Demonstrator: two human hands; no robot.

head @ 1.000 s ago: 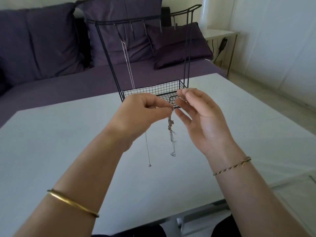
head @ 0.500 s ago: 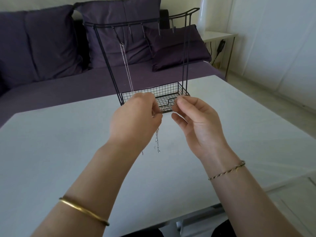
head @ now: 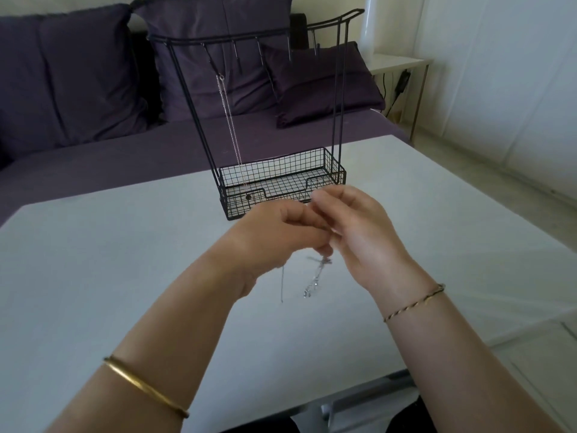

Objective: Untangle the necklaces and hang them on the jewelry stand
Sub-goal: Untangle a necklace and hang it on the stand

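Left hand point(head: 274, 235) and right hand point(head: 359, 232) had drawn together, fingers of both pinched on the chains point(head: 315, 273); the knot hung just below the fingertips. Untangling apparently unfinished; one necklace point(head: 229, 120) already hung on the stand point(head: 331, 164) beyond them.

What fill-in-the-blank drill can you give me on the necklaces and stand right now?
The jewelry stand already carries ____ hanging necklace.
The left hand and right hand pinch the tangled chains above the ____ table.
The gold bangle sits on the ____ forearm.
Missing words: one; white; left.
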